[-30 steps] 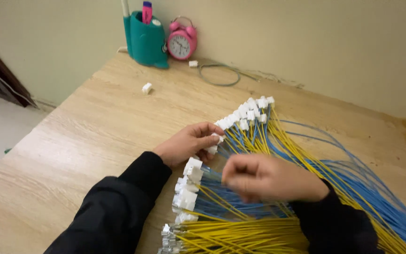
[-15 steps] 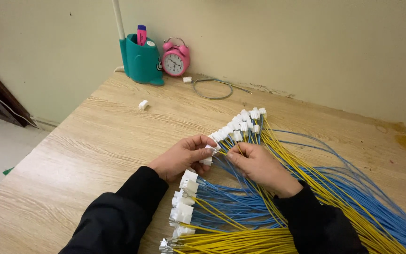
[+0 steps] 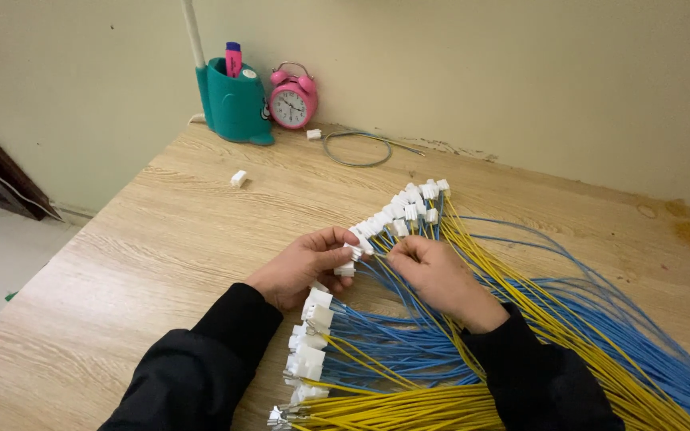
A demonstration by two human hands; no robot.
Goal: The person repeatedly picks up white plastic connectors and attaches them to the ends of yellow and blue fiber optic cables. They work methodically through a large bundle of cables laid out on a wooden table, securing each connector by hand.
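Both hands [image 3: 377, 267] curled, fingertips pinched on a white connector [image 3: 346, 270].

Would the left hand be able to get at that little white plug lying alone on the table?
Probably yes: bare wood lies between the left hand and the white plug, nothing blocking, though the hand now pinches a connector on the wires.

Hands [image 3: 377, 267] on wired connectors [image 3: 353, 254] (white)

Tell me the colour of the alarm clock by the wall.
Pink, with a white face; the alarm clock shows clearly in the head view.
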